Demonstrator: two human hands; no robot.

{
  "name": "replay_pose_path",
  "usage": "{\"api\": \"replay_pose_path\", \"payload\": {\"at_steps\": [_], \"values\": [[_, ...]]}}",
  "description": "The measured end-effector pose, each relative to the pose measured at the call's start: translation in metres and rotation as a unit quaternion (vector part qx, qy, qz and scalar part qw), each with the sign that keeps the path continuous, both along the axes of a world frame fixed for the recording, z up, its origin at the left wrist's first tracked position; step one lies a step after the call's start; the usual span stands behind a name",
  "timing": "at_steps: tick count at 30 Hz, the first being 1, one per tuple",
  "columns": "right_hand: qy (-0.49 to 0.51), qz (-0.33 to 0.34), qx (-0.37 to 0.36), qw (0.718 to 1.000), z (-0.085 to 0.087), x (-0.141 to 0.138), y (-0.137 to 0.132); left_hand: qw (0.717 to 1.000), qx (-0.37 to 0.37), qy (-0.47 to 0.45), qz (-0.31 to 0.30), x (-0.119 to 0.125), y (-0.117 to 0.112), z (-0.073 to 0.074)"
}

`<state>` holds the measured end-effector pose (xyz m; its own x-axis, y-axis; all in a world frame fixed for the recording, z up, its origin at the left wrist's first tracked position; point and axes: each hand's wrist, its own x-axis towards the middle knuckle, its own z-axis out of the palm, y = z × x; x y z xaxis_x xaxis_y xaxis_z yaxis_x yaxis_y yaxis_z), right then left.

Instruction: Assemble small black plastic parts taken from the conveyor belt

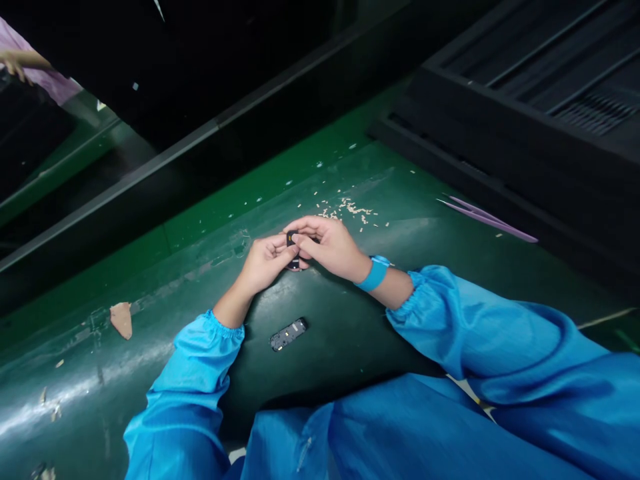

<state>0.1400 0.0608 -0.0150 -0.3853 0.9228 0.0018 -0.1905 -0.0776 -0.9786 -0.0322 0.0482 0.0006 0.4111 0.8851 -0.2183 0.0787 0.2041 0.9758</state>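
Head cam, what I saw: both hands met over the green table [410, 220]. Left hand [264, 264] and right hand [334, 248] were both pinched on a small black part [293, 249], fingertips closed on it from either side, just above the table surface. Blue wristband [375, 273] on the right wrist. A second, flat part [289, 334] lay on the table nearer the body, between the sleeves, untouched. Purple tweezers [487, 220] lay well to the right, by the black trays [525, 100]. Pale scraps [350, 208] were scattered just beyond the hands. Another person's hand [15, 63] showed top left.
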Motion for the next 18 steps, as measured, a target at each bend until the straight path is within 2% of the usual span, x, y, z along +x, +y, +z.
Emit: {"api": "replay_pose_path", "payload": {"at_steps": [8, 18], "values": [[-0.014, 0.000, 0.002, 1.000, -0.0014, 0.0015, 0.0006, 0.997, 0.070, 0.024, 0.020, 0.0049, -0.0044, -0.0041], [-0.007, 0.002, 0.005, 1.000, -0.0017, 0.0015, 0.0006, 0.998, 0.060, 0.025, 0.010, 0.0029, -0.0029, -0.0024]]}}
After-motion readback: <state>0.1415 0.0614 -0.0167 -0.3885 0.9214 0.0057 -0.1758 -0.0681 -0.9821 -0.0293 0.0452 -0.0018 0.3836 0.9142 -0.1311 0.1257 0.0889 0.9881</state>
